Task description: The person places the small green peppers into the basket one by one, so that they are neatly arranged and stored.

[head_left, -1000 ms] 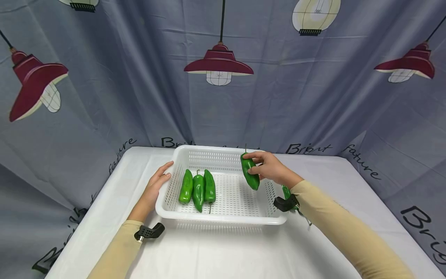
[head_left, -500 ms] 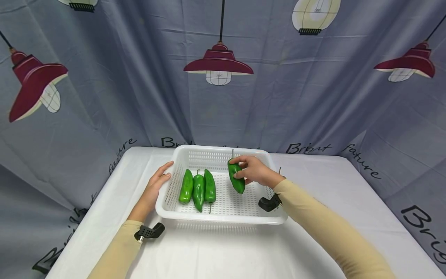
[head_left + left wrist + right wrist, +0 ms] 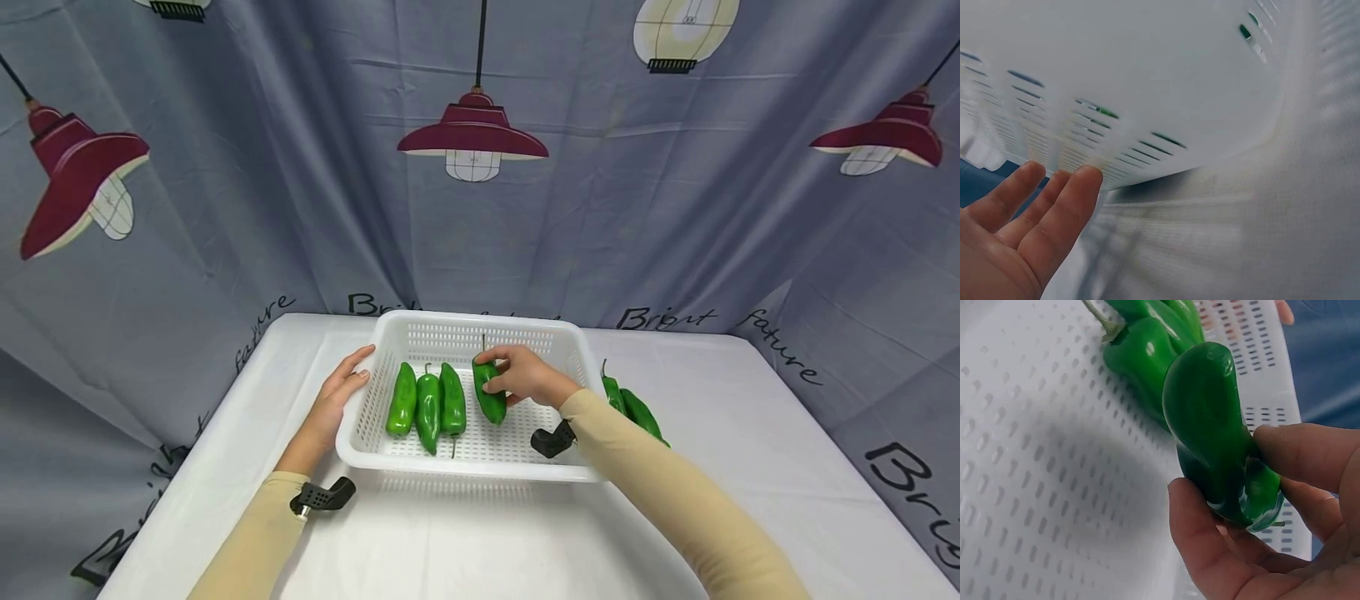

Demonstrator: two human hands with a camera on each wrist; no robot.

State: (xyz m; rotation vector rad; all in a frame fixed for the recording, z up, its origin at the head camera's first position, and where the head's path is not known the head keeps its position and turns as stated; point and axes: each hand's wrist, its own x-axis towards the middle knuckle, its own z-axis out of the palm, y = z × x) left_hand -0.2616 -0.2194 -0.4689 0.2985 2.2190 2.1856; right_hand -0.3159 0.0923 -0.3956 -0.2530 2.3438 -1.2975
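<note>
My right hand (image 3: pixel 525 375) pinches a green chili pepper (image 3: pixel 489 393) between thumb and fingers, stem pointing to the back, inside the white perforated basket (image 3: pixel 480 471). In the right wrist view the held pepper (image 3: pixel 1207 425) appears close to the camera, its smooth rounded end toward it. Just left of it lie three more green peppers (image 3: pixel 428 408), side by side on the basket floor. At the basket's left side my left hand (image 3: pixel 335 398) rests with fingers extended against the wall. The left wrist view shows those fingertips (image 3: pixel 1088 178) right at the slotted wall.
To the right of the basket, other green peppers (image 3: pixel 637 412) lie on the white-covered table (image 3: pixel 750 433), partly hidden by the basket and right sleeve. A grey curtain (image 3: pixel 337 208) printed with lamps hangs behind the table.
My right hand has carried the pepper leftward and lower into the basket, toward the three lying peppers. Peppers on the right have come into view from behind the arm. The left hand stays put.
</note>
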